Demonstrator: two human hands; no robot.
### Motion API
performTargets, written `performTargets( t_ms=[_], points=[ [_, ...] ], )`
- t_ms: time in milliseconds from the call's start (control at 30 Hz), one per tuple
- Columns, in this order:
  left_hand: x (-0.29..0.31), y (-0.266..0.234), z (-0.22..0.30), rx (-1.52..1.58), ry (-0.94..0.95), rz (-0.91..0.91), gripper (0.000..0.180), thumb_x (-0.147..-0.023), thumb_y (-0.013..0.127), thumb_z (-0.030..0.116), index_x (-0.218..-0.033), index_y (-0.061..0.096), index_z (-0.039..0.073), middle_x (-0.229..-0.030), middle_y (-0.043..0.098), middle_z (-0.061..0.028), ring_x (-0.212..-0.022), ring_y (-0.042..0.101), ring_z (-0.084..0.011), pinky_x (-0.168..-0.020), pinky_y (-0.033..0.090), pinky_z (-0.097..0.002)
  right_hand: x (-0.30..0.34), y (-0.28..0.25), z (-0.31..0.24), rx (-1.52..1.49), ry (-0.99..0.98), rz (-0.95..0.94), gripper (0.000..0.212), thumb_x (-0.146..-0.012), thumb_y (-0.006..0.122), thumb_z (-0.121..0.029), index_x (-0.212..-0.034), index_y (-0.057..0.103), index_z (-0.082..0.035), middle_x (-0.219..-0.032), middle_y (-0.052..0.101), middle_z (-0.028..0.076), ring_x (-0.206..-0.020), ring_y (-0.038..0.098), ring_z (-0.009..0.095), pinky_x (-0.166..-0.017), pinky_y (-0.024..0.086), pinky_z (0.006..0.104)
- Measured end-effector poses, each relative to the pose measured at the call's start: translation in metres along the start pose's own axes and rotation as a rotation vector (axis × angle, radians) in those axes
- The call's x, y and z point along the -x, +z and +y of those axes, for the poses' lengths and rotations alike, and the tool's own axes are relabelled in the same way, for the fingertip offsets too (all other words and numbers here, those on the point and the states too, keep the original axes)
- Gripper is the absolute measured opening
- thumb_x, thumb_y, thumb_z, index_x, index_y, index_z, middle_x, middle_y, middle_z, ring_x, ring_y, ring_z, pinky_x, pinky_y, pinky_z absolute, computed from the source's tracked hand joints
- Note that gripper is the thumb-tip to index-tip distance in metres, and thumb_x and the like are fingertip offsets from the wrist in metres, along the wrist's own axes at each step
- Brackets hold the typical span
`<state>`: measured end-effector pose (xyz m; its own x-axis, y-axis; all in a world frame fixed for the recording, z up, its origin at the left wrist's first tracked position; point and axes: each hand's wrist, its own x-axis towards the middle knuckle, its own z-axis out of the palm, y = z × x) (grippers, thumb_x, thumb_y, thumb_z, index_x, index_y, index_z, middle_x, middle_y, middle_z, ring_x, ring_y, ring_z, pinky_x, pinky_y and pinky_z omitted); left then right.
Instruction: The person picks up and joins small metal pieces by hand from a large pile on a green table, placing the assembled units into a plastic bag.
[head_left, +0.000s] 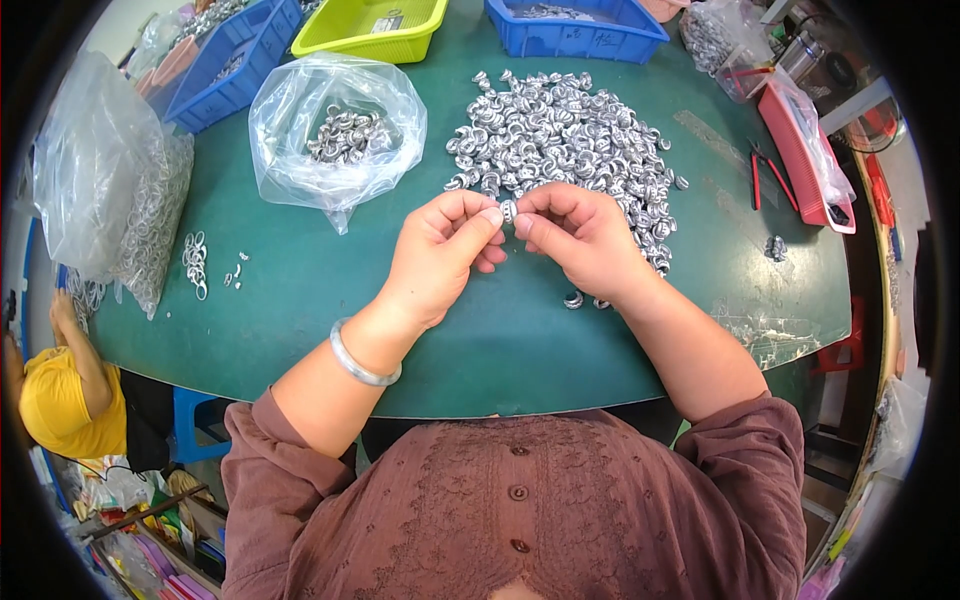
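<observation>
Between the fingertips of both hands, over the middle of the green table, is a small silver ring with a dark pattern. My left hand pinches it from the left, thumb and forefinger closed. From the other side my right hand grips it the same way. Just beyond my hands spreads a large pile of similar silver rings; my right forearm hides part of its near side. A couple of loose rings lie below my right wrist. To the left, an open clear plastic bag holds several silver rings.
A bulging bag of thin rings stands at the left, beside a small cluster of rings. Blue trays and a yellow-green basket line the far edge. Red-handled pliers and a pink basket are right. A person in yellow sits left.
</observation>
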<state>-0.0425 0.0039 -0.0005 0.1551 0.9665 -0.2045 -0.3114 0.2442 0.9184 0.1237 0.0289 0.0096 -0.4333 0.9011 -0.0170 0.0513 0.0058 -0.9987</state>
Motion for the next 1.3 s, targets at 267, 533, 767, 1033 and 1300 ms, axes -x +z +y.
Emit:
performTargets(
  t_ms=[267, 533, 767, 1033, 1300],
  points=[
    [0.001, 0.002, -0.005, 0.018, 0.183, -0.099, 0.017, -0.085, 0.052, 0.009, -0.099, 0.055, -0.001, -0.085, 0.061, -0.0092, -0.070, 0.059, -0.0139, -0.064, 0.050, -0.0266, -0.002, -0.002, -0.003, 0.626, -0.697, 0.077, 0.010, -0.072, 0.060, -0.001, -0.081, 0.057, -0.004, -0.072, 0.056, 0.009, -0.065, 0.057, 0.024, -0.056, 0.046, 0.0301],
    [-0.004, -0.006, -0.003, 0.282, 0.011, -0.207, 0.021, -0.088, 0.049, 0.018, -0.098, 0.056, 0.001, -0.084, 0.061, -0.0089, -0.074, 0.058, -0.0147, -0.067, 0.049, -0.0265, 0.001, 0.002, -0.001, 0.451, -0.622, 0.145, 0.018, -0.070, 0.061, 0.002, -0.085, 0.055, -0.002, -0.079, 0.056, 0.010, -0.070, 0.058, 0.024, -0.060, 0.048, 0.0304],
    [-0.006, -0.010, -0.005, 0.414, -0.081, -0.311, 0.021, -0.089, 0.047, 0.018, -0.095, 0.057, 0.002, -0.084, 0.061, -0.0079, -0.074, 0.057, -0.0153, -0.067, 0.046, -0.0271, 0.001, 0.001, 0.000, 0.465, -0.585, 0.128, 0.017, -0.070, 0.062, 0.001, -0.084, 0.056, -0.002, -0.079, 0.056, 0.009, -0.071, 0.058, 0.022, -0.061, 0.048, 0.0287],
    [-0.007, -0.012, -0.004, 0.430, -0.131, -0.307, 0.022, -0.090, 0.044, 0.019, -0.093, 0.057, 0.001, -0.084, 0.061, -0.0087, -0.072, 0.057, -0.0160, -0.065, 0.046, -0.0273, 0.000, 0.002, 0.001, 0.437, -0.578, 0.113, 0.015, -0.070, 0.062, 0.000, -0.083, 0.056, -0.003, -0.077, 0.056, 0.009, -0.069, 0.058, 0.022, -0.059, 0.047, 0.0292],
    [-0.004, -0.007, -0.001, 0.377, -0.180, -0.234, 0.025, -0.090, 0.041, 0.022, -0.089, 0.056, 0.002, -0.078, 0.058, -0.0068, -0.068, 0.055, -0.0162, -0.064, 0.045, -0.0269, 0.000, 0.000, 0.001, 0.492, -0.600, 0.108, 0.013, -0.071, 0.063, -0.004, -0.082, 0.055, -0.003, -0.074, 0.056, 0.009, -0.067, 0.057, 0.022, -0.058, 0.046, 0.0295]
  ],
)
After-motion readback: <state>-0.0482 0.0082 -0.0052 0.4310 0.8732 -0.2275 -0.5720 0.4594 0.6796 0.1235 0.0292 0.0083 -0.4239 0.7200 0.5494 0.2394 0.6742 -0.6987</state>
